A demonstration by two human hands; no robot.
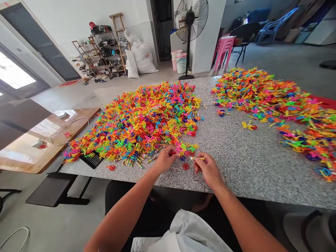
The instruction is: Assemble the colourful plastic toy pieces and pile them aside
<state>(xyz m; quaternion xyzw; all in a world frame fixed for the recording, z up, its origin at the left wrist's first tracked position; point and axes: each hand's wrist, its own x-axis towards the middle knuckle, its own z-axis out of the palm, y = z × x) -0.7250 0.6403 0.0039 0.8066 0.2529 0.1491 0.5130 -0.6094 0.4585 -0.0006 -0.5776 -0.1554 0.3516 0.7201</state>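
Observation:
My left hand (166, 160) is closed at the near edge of a big heap of bright plastic pieces (147, 122), its fingertips pinching a small pink piece (181, 147); the exact shape is too small to make out. Between the thumb and fingers of my right hand (209, 170) is a thin yellow patterned stick (198, 158) with a white end, held roughly level. A red round piece (186, 166) lies on the speckled stone table between the hands. Several similar patterned sticks (129, 162) lie along the heap's front edge.
A second colourful heap (252, 91) spreads over the right side of the table (223, 147). A few loose pieces (249, 125) lie between the heaps. At the left stands a wooden table (49, 136). A standing fan (190, 19) is behind the table.

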